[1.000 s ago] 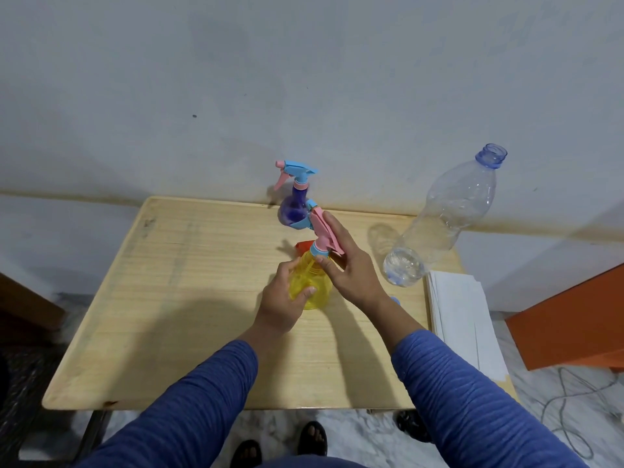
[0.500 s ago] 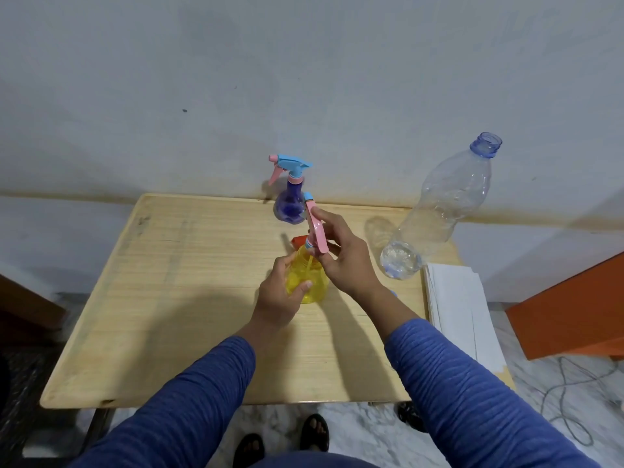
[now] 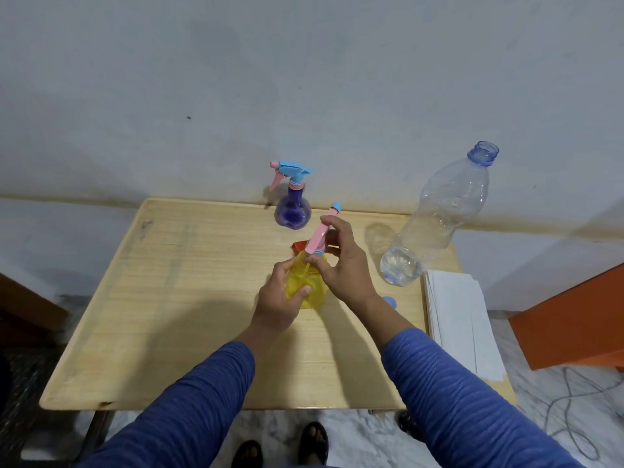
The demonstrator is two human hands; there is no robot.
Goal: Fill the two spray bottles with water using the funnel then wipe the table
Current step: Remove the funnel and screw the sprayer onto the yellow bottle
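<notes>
Gripping the yellow bottle and its sprayer

The yellow spray bottle (image 3: 305,285), upright at mid-worktop (image 3: 189,298), is clasped by the left hand (image 3: 280,298). Its pink sprayer head (image 3: 320,231), tilted up and rightward, is pinched by the right hand (image 3: 341,265). Behind, the purple spray bottle (image 3: 292,211) stands capped; water is held low in the open clear bottle (image 3: 435,224).

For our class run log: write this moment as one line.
left hand: holds yellow bottle | right hand: grips its sprayer | purple bottle: capped, behind
</notes>
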